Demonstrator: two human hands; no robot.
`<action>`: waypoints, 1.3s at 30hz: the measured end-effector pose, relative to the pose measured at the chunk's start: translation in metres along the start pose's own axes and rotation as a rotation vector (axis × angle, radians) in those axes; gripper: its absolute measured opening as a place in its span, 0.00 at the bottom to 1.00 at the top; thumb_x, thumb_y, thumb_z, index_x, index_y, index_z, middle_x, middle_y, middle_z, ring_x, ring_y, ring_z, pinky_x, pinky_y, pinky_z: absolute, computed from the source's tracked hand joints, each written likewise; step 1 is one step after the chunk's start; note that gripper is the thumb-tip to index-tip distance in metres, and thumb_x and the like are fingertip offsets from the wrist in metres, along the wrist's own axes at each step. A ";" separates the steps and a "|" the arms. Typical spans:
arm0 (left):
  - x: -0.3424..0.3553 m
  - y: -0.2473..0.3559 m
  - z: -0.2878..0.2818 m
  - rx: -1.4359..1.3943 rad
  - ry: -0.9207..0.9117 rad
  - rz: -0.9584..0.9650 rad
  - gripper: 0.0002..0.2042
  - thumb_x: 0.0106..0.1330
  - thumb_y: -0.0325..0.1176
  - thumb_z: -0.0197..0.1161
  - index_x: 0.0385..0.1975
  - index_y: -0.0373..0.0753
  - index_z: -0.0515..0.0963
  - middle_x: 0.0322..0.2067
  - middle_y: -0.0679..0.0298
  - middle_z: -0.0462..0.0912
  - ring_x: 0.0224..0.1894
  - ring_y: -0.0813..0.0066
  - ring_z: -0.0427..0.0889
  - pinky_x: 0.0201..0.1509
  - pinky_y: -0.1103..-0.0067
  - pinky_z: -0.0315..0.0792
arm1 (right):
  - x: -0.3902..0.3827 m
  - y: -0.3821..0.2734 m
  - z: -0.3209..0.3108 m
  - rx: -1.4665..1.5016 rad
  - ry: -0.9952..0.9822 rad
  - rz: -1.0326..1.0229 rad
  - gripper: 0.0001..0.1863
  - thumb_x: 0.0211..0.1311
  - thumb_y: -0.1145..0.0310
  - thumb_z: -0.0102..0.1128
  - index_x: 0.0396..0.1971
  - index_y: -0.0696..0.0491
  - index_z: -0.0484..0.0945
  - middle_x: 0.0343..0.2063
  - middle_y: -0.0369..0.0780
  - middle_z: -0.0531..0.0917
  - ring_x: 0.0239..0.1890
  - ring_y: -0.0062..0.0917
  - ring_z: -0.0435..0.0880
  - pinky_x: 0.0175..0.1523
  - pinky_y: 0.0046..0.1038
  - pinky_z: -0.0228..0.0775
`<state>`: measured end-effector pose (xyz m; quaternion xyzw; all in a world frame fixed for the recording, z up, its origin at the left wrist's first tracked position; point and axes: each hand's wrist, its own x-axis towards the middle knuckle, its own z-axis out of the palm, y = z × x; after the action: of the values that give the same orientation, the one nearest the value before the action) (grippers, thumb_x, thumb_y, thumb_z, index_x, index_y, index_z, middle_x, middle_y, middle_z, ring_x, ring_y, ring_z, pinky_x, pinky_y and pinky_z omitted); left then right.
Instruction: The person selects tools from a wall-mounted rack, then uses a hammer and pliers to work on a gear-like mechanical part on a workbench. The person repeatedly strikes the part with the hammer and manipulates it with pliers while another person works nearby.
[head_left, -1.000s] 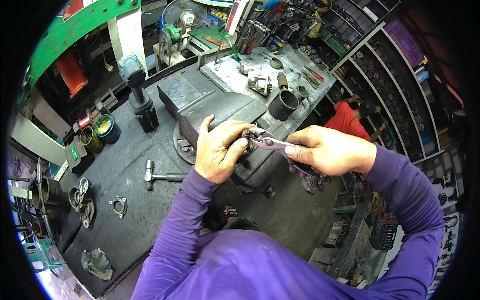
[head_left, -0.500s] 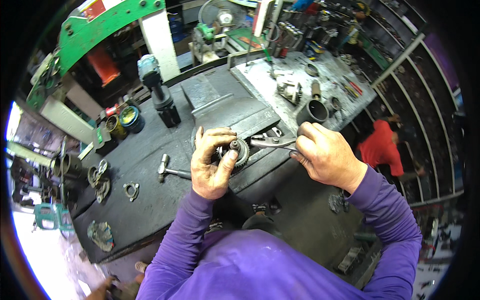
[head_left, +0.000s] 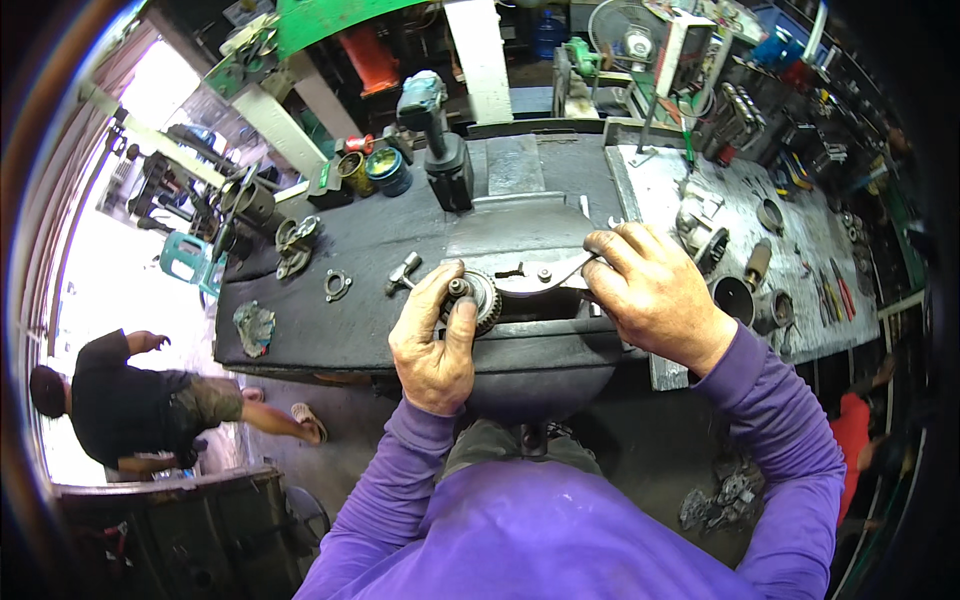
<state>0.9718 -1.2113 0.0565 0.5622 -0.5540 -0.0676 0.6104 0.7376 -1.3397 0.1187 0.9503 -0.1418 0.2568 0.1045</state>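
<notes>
My left hand point(head_left: 433, 348) grips a toothed metal gear point(head_left: 480, 300) with a small threaded stud at its centre. My right hand point(head_left: 645, 290) is closed round grey slip-joint pliers point(head_left: 540, 280), whose jaws lie against or just beside the gear's right side. Both hands are over a big dark bench vise point(head_left: 515, 226); the gap between its jaws shows below the pliers. A ball-peen hammer point(head_left: 402, 270) lies to the left of my left hand, and a cordless impact wrench point(head_left: 450, 175) stands behind the vise.
The dark bench point(head_left: 290, 330) carries a flange, cans and housings. A metal tray point(head_left: 820, 210) at right holds parts and pliers. A person in black point(head_left: 125, 400) walks at lower left; one in red point(head_left: 855, 430) is at far right. Scrap point(head_left: 715, 500) lies on the floor.
The view has swung right to left, showing the left doorway and a walking person. My left hand has turned, exposing the gear's face; the pliers have moved from its top to its right side.
</notes>
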 end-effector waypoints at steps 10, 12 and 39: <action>0.002 0.017 0.009 0.101 0.065 -0.131 0.13 0.71 0.25 0.63 0.52 0.28 0.82 0.50 0.47 0.86 0.55 0.56 0.86 0.62 0.71 0.76 | 0.040 0.038 0.025 0.058 0.028 -0.196 0.12 0.56 0.67 0.64 0.38 0.56 0.82 0.46 0.44 0.83 0.51 0.39 0.81 0.56 0.44 0.74; 0.003 0.018 0.010 0.083 0.080 -0.117 0.12 0.72 0.25 0.63 0.52 0.28 0.82 0.50 0.48 0.86 0.54 0.57 0.86 0.61 0.71 0.76 | 0.049 0.049 0.024 0.353 -0.163 -0.156 0.10 0.60 0.66 0.65 0.36 0.57 0.81 0.43 0.45 0.82 0.48 0.42 0.81 0.53 0.43 0.75; -0.010 0.025 0.033 0.165 0.285 -0.154 0.13 0.75 0.32 0.62 0.53 0.31 0.82 0.49 0.53 0.87 0.52 0.63 0.85 0.58 0.72 0.77 | 0.164 0.050 -0.046 0.429 -1.064 -0.276 0.23 0.79 0.56 0.52 0.36 0.62 0.82 0.24 0.49 0.84 0.29 0.40 0.85 0.39 0.41 0.75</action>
<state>0.9295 -1.2159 0.0616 0.6549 -0.4210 0.0120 0.6274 0.8365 -1.4098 0.2486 0.9581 0.0053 -0.2482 -0.1432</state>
